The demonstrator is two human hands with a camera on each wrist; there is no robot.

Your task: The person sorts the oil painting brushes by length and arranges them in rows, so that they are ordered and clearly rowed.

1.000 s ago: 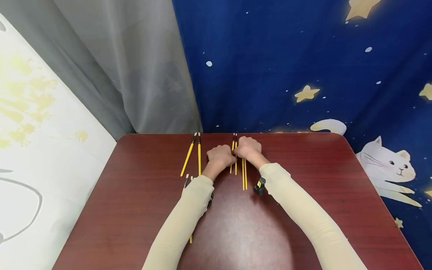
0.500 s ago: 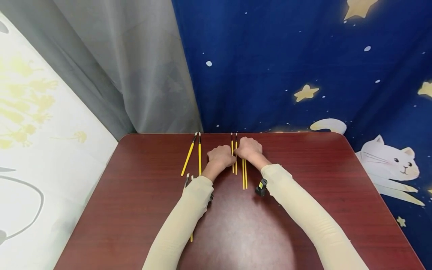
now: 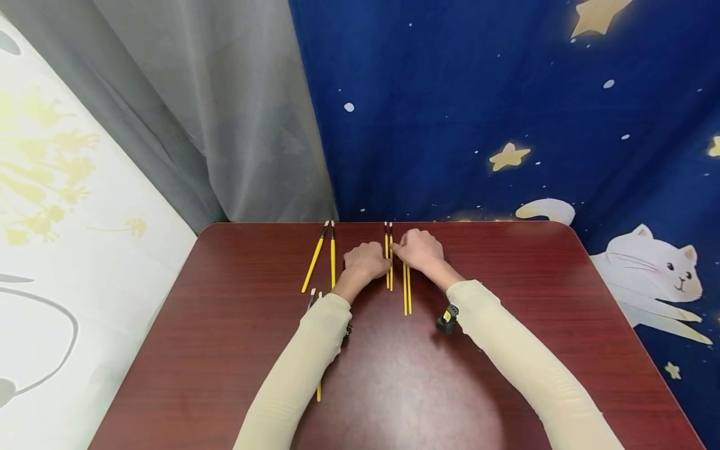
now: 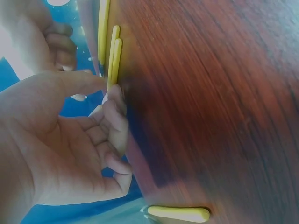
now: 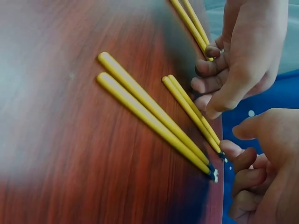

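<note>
Two thin paintbrushes (image 3: 389,275) with yellow handles and black ferrules lie side by side on the table, between the hands. My left hand (image 3: 367,259) is at their left, fingers bent loosely, fingertips right at the handles in the left wrist view. My right hand (image 3: 419,250) is on their other side; its index fingertip meets the bristle end in the right wrist view, with the thumb (image 5: 245,130) held apart. A second pair of paintbrushes (image 5: 145,105) lies close together by the right hand, its bristle ends hidden under that hand in the head view.
Left of the hands, two thicker paintbrushes (image 3: 313,265) lie in a narrow V, bristles toward the far edge. More paintbrushes (image 3: 319,390) lie partly covered by the left forearm. Grey and blue curtains (image 3: 416,125) hang just behind the dark red table (image 3: 534,281).
The two thin paintbrushes between the hands have come closer together and now lie nearly parallel. My right hand has shifted slightly to the right, while the left has hardly moved.
</note>
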